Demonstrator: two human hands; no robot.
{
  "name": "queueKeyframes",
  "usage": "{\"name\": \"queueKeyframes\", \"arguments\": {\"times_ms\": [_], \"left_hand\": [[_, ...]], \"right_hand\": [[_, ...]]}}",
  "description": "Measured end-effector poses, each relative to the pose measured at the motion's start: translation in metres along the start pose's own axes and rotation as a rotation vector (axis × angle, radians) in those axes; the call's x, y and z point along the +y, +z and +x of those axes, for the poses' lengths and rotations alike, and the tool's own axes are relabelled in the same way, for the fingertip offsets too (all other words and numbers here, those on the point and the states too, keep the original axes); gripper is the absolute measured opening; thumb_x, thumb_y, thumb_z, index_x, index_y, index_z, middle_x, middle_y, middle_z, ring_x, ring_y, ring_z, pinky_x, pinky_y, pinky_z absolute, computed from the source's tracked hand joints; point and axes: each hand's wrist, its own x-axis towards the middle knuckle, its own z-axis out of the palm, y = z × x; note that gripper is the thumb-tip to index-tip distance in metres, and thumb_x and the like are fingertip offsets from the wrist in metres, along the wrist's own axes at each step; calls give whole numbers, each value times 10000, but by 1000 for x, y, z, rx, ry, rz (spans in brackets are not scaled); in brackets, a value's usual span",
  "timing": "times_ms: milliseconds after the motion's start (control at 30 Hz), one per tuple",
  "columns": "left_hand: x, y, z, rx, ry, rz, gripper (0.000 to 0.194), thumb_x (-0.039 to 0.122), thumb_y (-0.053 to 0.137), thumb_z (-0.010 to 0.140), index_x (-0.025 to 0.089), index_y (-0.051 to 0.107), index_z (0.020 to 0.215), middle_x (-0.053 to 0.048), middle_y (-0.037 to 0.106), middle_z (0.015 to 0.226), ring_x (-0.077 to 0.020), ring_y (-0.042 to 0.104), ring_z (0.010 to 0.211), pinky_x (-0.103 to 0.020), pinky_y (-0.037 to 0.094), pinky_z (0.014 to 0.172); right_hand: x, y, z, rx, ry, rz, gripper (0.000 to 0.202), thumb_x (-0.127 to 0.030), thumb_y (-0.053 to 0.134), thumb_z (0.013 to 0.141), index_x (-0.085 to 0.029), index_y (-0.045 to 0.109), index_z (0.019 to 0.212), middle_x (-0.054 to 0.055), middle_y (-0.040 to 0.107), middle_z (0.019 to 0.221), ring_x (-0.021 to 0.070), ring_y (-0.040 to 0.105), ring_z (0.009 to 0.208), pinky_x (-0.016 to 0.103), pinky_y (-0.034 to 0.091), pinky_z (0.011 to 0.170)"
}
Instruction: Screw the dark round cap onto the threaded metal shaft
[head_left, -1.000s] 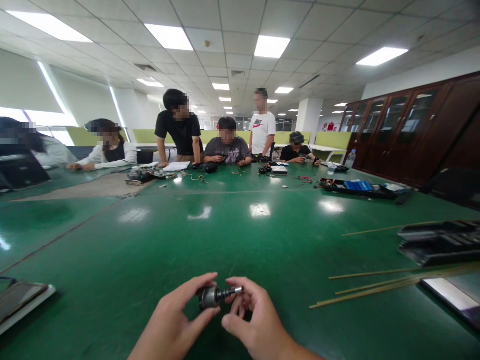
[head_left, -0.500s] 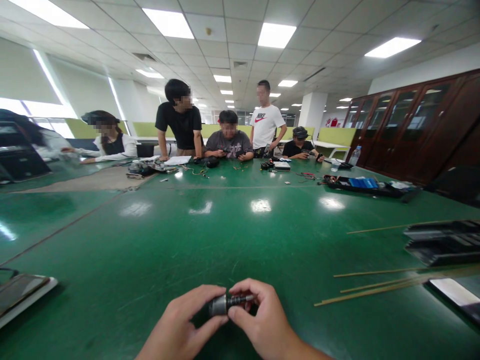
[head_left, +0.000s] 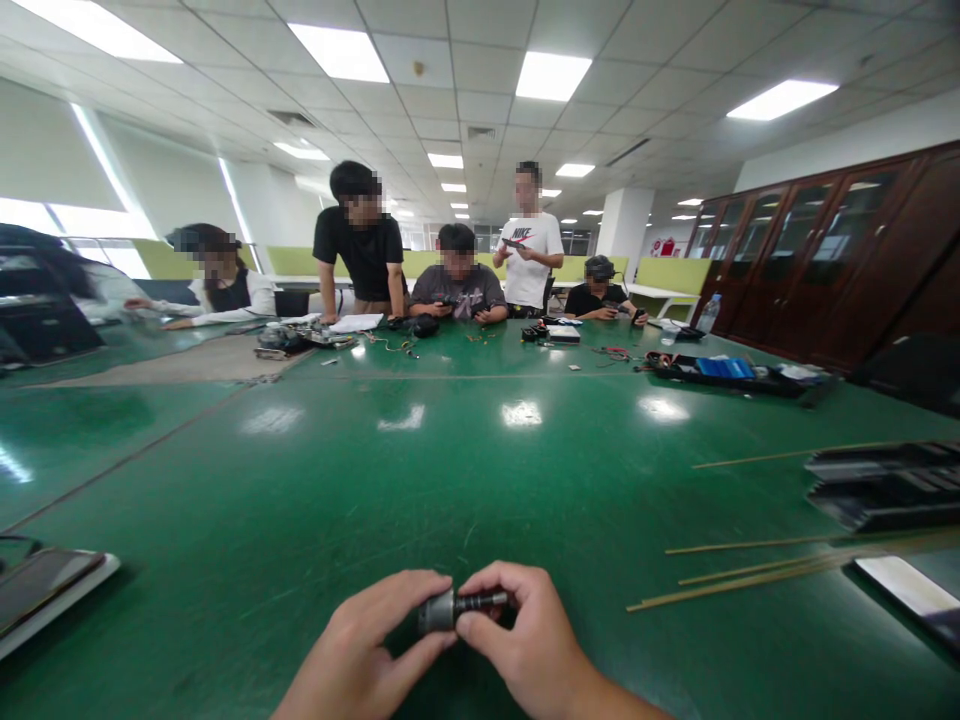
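Between my two hands is a small metal part (head_left: pixel 437 612), a dark grey cylinder with a thinner ridged shaft (head_left: pixel 480 601) sticking out to the right; it looks like a small motor. My left hand (head_left: pixel 375 640) grips the cylinder, thumb below and fingers above. At the shaft end, my right hand (head_left: pixel 529 630) is closed, its thumb and index fingertips at the joint between cylinder and shaft. The other right fingers curl behind the shaft, partly hidden. Both hands are just above the green tabletop (head_left: pixel 360 500) near its front edge.
Thin sticks (head_left: pixel 720 594) lie on the right beside a phone (head_left: pixel 911 595) and black channel-like parts (head_left: pixel 885 490). At the left edge rests a flat device (head_left: pixel 56 590). A black tray (head_left: pixel 675 372) with blue items sits farther back. Several people are across the table, one standing in white (head_left: pixel 532 260).
My hands and the metal part stay almost in place. Across the table, the standing person in white has raised both hands and now holds a dark flat object at chest height.
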Motion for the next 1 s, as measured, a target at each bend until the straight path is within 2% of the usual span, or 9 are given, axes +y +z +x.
{"name": "queueKeyframes", "arguments": {"times_ms": [500,733,1000], "left_hand": [[-1,-1,-1,1,15,9,375,344,758,841,297,656,1198,-2,766,1077,-164,747,973,-214,604,885],[-2,0,-2,5,7,2,357,334,746,848,279,676,1193,-44,764,1088,-200,748,982,-249,614,875],[-1,-2,-1,10,12,17,369,349,756,841,289,663,1193,-23,768,1070,-184,751,965,-233,609,876]], "right_hand": [[-3,-1,1,-9,15,53,128,-174,739,739,-145,760,862,28,700,755,161,604,694,250,459,650],[-2,-1,1,-1,15,42,125,-186,737,738,-152,761,855,29,701,757,167,608,702,257,461,654],[-4,-1,0,-13,16,69,131,-194,734,749,-148,757,870,34,696,770,167,603,704,260,461,663]]}}
